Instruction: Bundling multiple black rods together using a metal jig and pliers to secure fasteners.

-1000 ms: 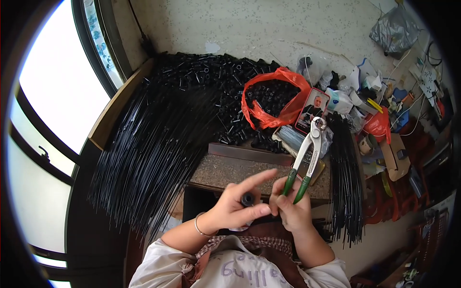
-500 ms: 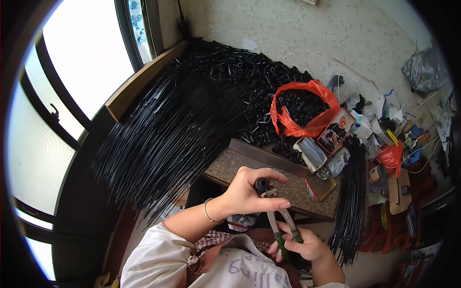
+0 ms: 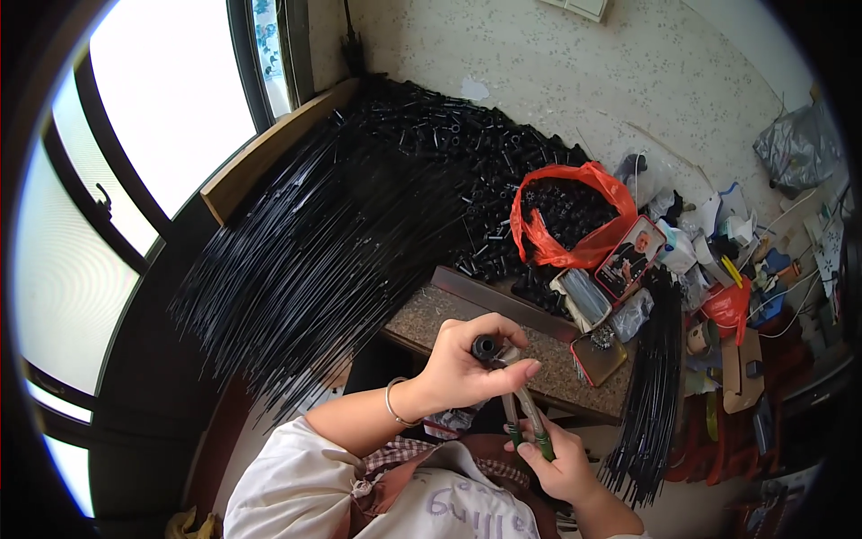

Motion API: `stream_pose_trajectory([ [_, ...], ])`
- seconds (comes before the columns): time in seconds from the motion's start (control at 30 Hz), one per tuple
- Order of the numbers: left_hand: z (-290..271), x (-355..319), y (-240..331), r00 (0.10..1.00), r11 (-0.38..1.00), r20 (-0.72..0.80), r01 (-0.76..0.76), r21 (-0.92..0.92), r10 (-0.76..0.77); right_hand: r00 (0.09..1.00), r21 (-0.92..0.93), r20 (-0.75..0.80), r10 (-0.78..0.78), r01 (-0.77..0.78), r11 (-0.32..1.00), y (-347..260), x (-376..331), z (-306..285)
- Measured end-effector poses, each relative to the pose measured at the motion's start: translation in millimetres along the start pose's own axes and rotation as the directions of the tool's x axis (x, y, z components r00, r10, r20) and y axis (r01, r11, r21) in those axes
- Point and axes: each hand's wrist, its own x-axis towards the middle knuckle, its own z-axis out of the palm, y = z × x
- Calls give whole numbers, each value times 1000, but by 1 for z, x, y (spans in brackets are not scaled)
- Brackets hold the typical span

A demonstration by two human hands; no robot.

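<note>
My left hand, with a bangle at the wrist, is closed round a black tubular plastic part whose round open end faces up. Against that part lie the jaws of a pair of pliers with metal arms and green grip ends. Below and to the right, my right hand is wrapped round the green handles. The handles stand close together. My left fingers partly hide where the jaws meet the part.
Long thin black rods fan across the table's left, with a heap of black tubular parts behind. A red plastic bag holds small black pieces. Nearby are a phone, a shallow tray of small metal bits and a metal bar.
The pliers' handles have come closer together in my right hand. Both hands have shifted only slightly, and the view has tilted a little.
</note>
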Motion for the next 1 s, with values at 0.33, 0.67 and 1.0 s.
stream_pose_trajectory([
  [0.33, 10, -7, 1, 994, 996, -105, -28, -84, 19, 990, -142, -121, -67, 50, 989, 10, 0, 17],
  [0.67, 8, 8, 12, 998, 993, -50, 39, -108, -45, 947, -320, -176, -269, 204, 925, 1, 5, -7],
  [1.0, 30, 11, 38, 990, 966, 134, 75, -248, -43, 945, -626, -321, -61, -163, 763, 60, 19, -70],
])
